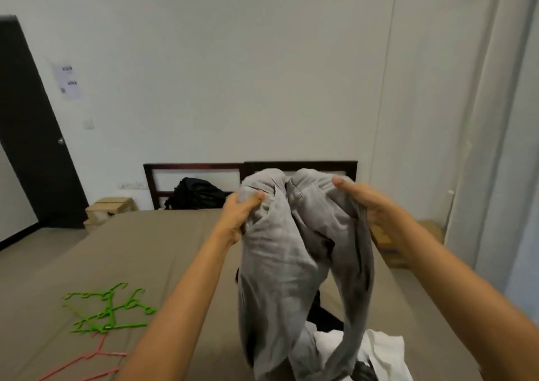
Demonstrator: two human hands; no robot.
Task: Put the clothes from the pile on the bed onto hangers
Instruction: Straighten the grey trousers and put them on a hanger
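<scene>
A light grey garment (280,252) hangs in the air above the bed, held up by both hands. My left hand (237,216) grips its upper left part, thumb curled over the cloth. My right hand (370,202) holds the upper right part, thumb on top and fingers behind the fabric. Below it the pile (373,351) lies on the bed, with white and black clothes partly hidden by the grey one. Green hangers (108,312) lie on the bed at the lower left, with pink hangers (87,360) just below them.
The bed (140,252) has a brown sheet and a dark wooden headboard (192,166) against the white wall. A black bag (195,192) sits by the headboard. Cardboard boxes (112,207) stand left of the bed, others at the right. A dark door (32,135) is far left.
</scene>
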